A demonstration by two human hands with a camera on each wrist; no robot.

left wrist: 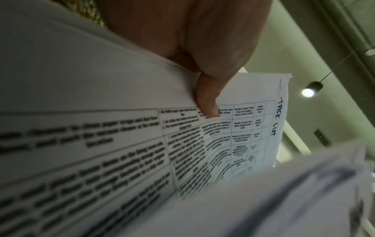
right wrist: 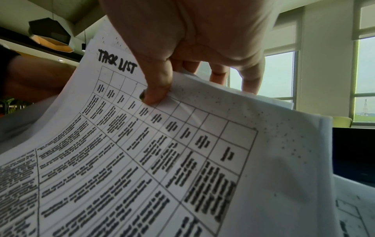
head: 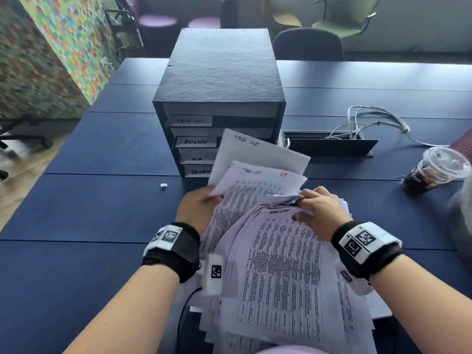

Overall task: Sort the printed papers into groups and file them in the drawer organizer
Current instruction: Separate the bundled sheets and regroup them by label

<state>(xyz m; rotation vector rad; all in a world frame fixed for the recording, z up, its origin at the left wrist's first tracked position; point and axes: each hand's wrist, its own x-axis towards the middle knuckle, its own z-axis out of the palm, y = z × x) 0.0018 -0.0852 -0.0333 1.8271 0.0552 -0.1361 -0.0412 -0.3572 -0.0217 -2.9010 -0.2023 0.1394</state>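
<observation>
A fanned stack of printed papers (head: 281, 264) with tables, several headed "TASK LIST", is held above the blue table's near edge. My left hand (head: 198, 209) grips the sheets' left side, its thumb (left wrist: 207, 102) pressed on a task list sheet (left wrist: 233, 141). My right hand (head: 316, 213) pinches the top of the front sheet (right wrist: 162, 152), thumb (right wrist: 156, 89) on its face and fingers behind. The black drawer organizer (head: 219, 98) stands just beyond, its drawers labelled TASK LIST (head: 190, 121), ADMIN (head: 195, 141), H.R and SECURITY; the lower right fronts are hidden by the papers.
A plastic cup of iced drink (head: 434, 169) stands at the right. A cable tray with white cables (head: 329, 144) is set into the table (head: 89, 200) right of the organizer. A small white scrap (head: 163, 185) lies at left. Chairs stand beyond the table.
</observation>
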